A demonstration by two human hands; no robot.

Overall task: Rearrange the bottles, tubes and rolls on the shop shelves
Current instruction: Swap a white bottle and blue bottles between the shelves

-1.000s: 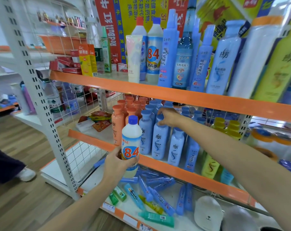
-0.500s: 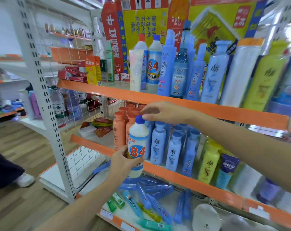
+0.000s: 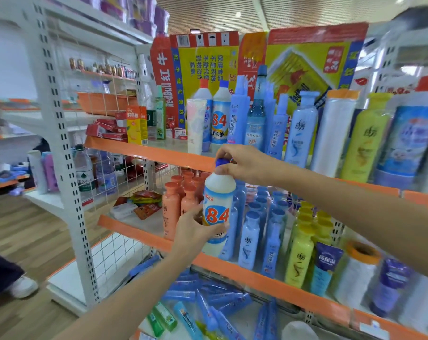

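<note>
At frame centre, the left hand has its grip wrapped round the lower body of the white 84 bottle, held upright before the middle shelf. The right hand pinches its blue cap. Behind, more bottles line the upper shelf.

A white perforated steel upright carries orange-edged shelving with white wire-grid dividers, above a brown wood-plank floor and under a ribbed pale ceiling.
</note>
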